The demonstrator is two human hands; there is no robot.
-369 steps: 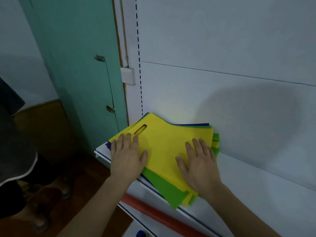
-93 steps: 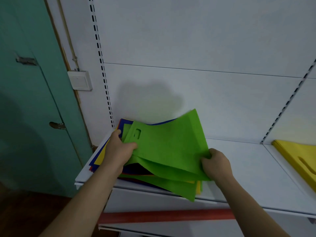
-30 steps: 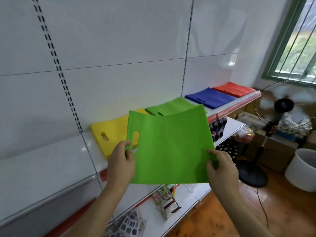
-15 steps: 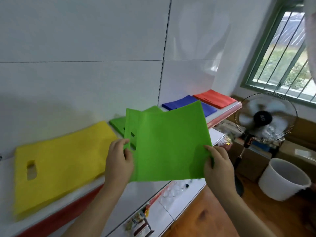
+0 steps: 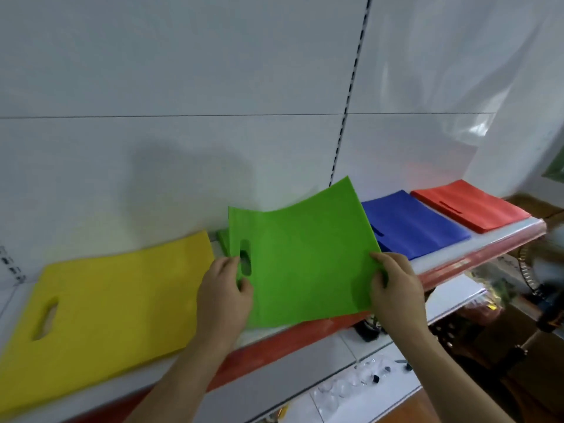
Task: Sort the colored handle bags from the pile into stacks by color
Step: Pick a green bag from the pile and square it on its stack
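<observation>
Your left hand [image 5: 224,296] pinches the green bag [image 5: 302,264] at its left edge, right by the handle hole. Your thumb sits on the front near the hole and your fingers curl round behind. Your right hand [image 5: 395,290] pinches the right edge of the same bag, low down, with the thumb on the front. So both grips are closed on this one bag, and you hold it up in the air in front of you. It is stretched between your hands and its top edge bends back a little.

Just behind your left hand a bit of the green stack [image 5: 222,239] peeks out from behind the bag. It lies on the shelf [image 5: 476,254]. Most of it is hidden.

To the left of your left hand lies the yellow stack [image 5: 116,303], flat on the shelf with its handle hole at the far left. It is close beside your left wrist.

Behind and to the right of your right hand lies the blue stack [image 5: 412,224]. Farther right, at the end of the shelf, lies the red stack [image 5: 470,204]. The two stacks lie close side by side.

The shelf has a red strip [image 5: 305,334] along its front edge, under your hands. Below it is a lower shelf [image 5: 351,389] with small things that are too blurry to tell. Behind it all is a white wall [image 5: 183,87].
</observation>
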